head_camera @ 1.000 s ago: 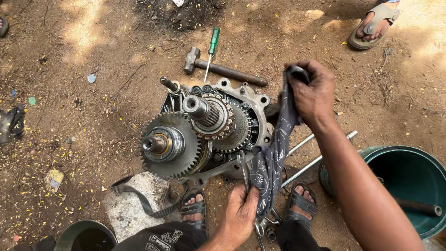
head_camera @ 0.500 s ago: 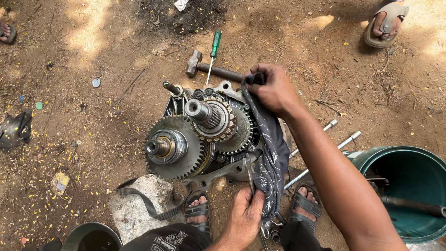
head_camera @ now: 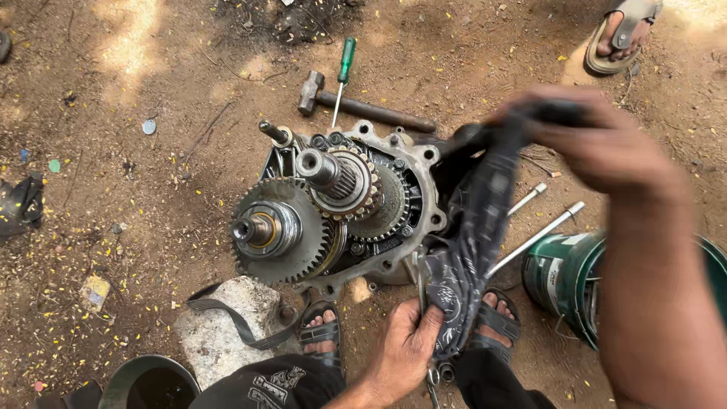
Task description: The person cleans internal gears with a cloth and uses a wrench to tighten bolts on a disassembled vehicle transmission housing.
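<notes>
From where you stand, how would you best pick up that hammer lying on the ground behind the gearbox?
Probably by the long handle, near its middle, reaching down from above. The hammer lies flat on the dirt, its head to the left, with a green-handled screwdriver crossing close to the head, so the handle's right half is freer.

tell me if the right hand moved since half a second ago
Yes. The right hand has pulled the cloth away from the gear housing, rightward toward the green bucket.

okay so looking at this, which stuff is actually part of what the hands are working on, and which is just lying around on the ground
In hand:
- dark rag, stretched between left hand and right hand
- gear assembly, right beside the rag

Lying about:
- hammer
- green-handled screwdriver
- two metal rods
- green bucket
- stone with a strap over it
</notes>
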